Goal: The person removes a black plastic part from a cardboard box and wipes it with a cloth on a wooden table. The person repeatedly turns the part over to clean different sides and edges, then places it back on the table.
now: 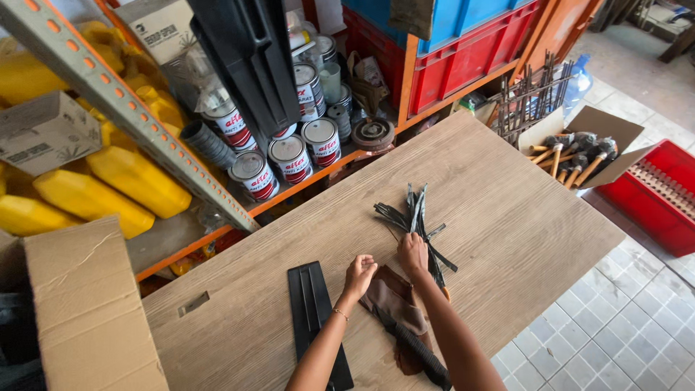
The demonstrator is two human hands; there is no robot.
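A: What lies nearest?

B: A dark tool with a ribbed black grip (423,356) lies on a brown cloth (397,308) at the near edge of the wooden table (521,217), between the two forearms.

A: And the hands?

B: The left hand (359,275) rests at the upper edge of the cloth, fingers curled together and touching it; whether it pinches the cloth, I cannot tell. It wears a thin bracelet at the wrist. The right hand (413,252) is closed around the lower end of a bundle of dark flat strips (416,213), which fan out over the table beyond its knuckles.

A: Beside them?

B: A flat black tray (313,311) lies just left of the left hand, apart from it, and a cardboard box (87,311) stands at the table's left end.

A: Farther off?

B: Shelving behind the table holds tin cans (289,156), yellow jugs (116,181) and a red crate (463,58). To the right, on the tiled floor, an open carton of hammers (575,152) sits beside a red bin (662,192)
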